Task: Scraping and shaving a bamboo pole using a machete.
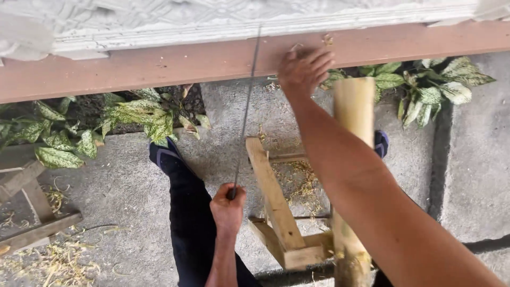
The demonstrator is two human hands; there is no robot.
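1. Down low, my left hand is closed in a fist around the handle end of a thin metal blade, which runs upward from my fist to the reddish-brown beam.
2. My right hand lies palm-down on that beam, fingers spread and bent, gripping nothing, just beside where the blade meets the wood.
3. A pale bamboo pole stands tilted beneath my right forearm, its lower end near the wooden frame.
4. That frame sits on the concrete floor, with shavings scattered inside it.
5. Variegated green plants grow beneath the beam.
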